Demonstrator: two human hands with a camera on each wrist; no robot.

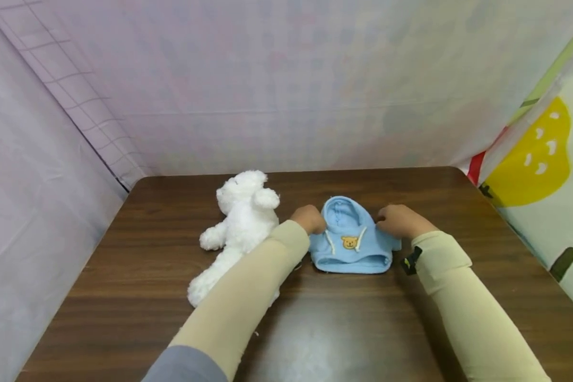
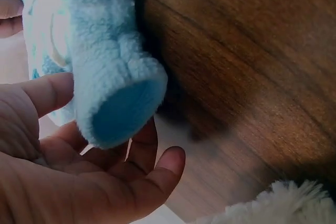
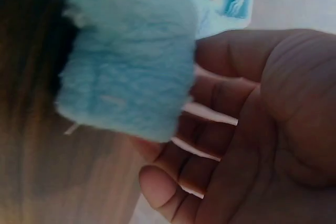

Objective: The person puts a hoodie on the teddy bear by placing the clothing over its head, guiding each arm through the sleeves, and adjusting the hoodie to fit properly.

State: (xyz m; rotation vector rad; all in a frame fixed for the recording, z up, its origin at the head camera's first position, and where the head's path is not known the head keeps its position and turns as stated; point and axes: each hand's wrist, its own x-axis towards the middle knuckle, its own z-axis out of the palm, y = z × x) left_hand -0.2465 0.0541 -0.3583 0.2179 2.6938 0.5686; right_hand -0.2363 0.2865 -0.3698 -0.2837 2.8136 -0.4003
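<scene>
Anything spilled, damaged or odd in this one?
Only minor things: a pale loose strand pokes out at the sleeve cuff of the light-blue hoodie by the right hand, and a small white speck lies on the brown table. Otherwise, nothing visible looks spilled or damaged.

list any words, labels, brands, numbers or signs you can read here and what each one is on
No text can be read in any view.
Hoodie: the patch shows a bear face, no lettering visible.
Black item by the right cuff: a yellow-green mark, too small to read.
</scene>
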